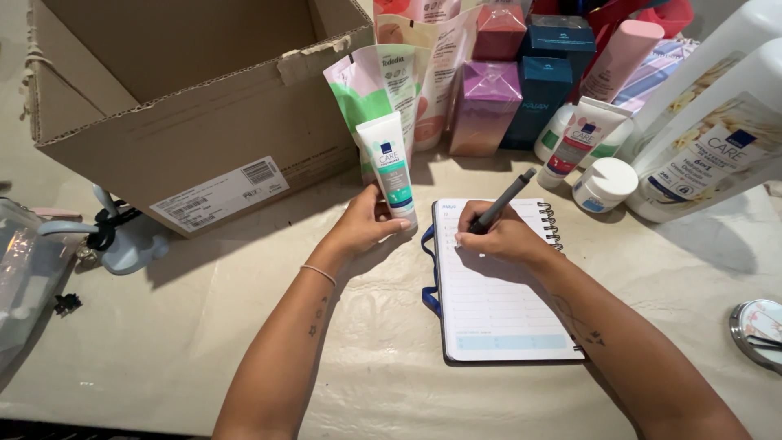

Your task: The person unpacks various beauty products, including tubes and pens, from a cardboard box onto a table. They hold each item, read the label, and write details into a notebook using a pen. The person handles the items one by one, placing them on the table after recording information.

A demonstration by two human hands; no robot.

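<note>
A spiral-bound notebook [497, 285] lies open on the pale, wrinkled table cover [383, 367], its lined page matte white. The right hand [501, 236] is closed around a slim dark pen [501, 204], tip on the page. Just left, the left hand [366, 224] grips a smooth white-and-teal tube [389, 167] standing upright. Behind sits a rough cardboard box [187, 106].

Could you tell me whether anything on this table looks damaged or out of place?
Only the open cardboard box looks worn: its right flap edge is torn and ragged. The left hand steadies an upright white tube; the right hand holds a pen over the notebook.
</note>
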